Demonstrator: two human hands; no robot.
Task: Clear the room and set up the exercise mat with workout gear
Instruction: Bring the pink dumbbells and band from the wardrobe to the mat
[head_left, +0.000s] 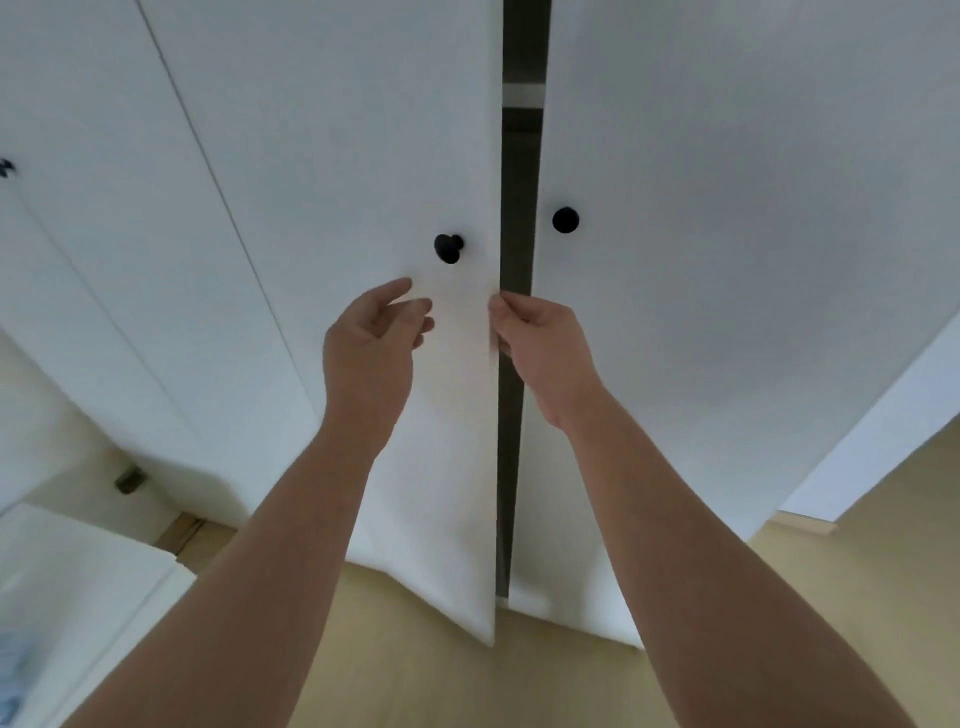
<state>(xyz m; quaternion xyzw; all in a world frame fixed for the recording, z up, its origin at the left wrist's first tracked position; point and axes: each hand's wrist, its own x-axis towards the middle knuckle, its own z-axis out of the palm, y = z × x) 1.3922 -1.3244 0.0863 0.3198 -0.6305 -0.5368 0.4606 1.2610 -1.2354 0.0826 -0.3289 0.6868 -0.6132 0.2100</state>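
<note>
- Where the person stands, two tall white wardrobe doors fill most of the view. The left door (363, 130) is swung slightly out towards the camera, and the right door (727, 260) lies flat and closed.
- Between them runs a narrow dark gap (511, 415) from top to floor. What is inside is too dark to make out.
- A further white door panel (78, 208) stands to the left, plain and smooth like the others.
- Pale wooden floor (831, 597) runs under the doors, with a white furniture top (78, 597) at the lower left corner.
- Both bare forearms reach up and forward to the middle of the doors.
- The right hand (540, 338) pinches the free edge of the left door, thumb on the front face and fingers curled round into the gap.
- The left hand (371, 338) hovers just beside it in front of the same door, its fingers loosely bent and spread, holding nothing.
- A round black knob (449, 248) sits on the left door just above the left hand, untouched.
- A matching black knob (565, 220) sits on the right door across the gap.
- A small dark door stop (130, 479) lies low at the left.
</note>
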